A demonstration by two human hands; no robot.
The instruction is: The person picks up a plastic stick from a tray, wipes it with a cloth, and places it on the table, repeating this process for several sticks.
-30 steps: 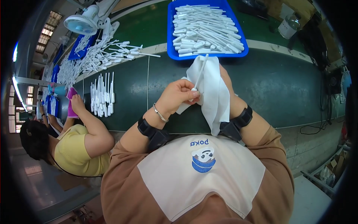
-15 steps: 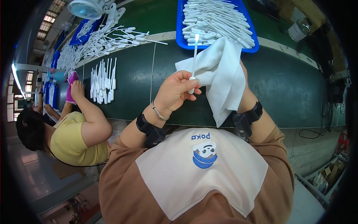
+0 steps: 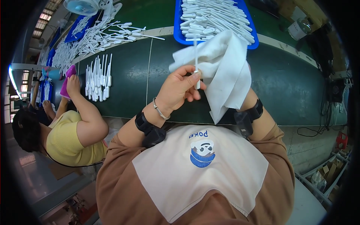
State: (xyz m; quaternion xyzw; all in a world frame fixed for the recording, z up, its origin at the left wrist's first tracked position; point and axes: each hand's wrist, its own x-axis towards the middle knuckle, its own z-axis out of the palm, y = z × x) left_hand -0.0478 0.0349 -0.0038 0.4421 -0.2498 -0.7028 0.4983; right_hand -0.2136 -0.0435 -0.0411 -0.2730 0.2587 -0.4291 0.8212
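My left hand [image 3: 179, 88] pinches the lower end of a thin white plastic stick [image 3: 195, 60], holding it upright over the dark green belt [image 3: 285, 86]. A white cloth [image 3: 225, 71] drapes over my right hand [image 3: 248, 95], which is almost wholly hidden beneath it. The stick rests against the cloth's front. Both wrists wear black bands, and the left also has a thin bracelet.
A blue tray [image 3: 254, 39] heaped with white plastic sticks lies just beyond the cloth. A row of sticks [image 3: 98, 78] lies on the belt at the left, a loose pile [image 3: 93, 37] farther back. A person in a yellow top [image 3: 71, 140] sits at my left, one hand on a purple cloth [image 3: 66, 79].
My left hand has drawn the stick up out of the cloth and now holds it upright. The cloth has spread wider over the right hand.
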